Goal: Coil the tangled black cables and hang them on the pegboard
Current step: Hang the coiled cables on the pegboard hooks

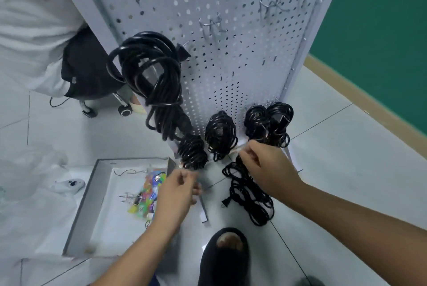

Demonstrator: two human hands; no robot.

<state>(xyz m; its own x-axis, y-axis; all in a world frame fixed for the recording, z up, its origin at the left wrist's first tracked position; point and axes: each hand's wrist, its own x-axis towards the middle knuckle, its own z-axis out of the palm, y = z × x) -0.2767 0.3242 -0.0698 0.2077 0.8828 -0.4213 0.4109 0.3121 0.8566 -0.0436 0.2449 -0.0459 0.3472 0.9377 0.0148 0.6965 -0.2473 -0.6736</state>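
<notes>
Black cable (pixel 250 195) coiled on the floor just below the pegboard (pixel 231 31), upper end grasped in the grip of the right hand (pixel 268 165); left hand (pixel 178 191) curled, contents unclear. Probably best: bind loops tightly, then lift onto a free hook (pixel 213 24).

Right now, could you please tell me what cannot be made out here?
- Left hand: head view, blur hides what it pinches, if anything.
- Cable: head view, right hand covers its top.
- Tray contents: head view, blurred.
- Pegboard: head view, top cut off by the frame edge.
</notes>
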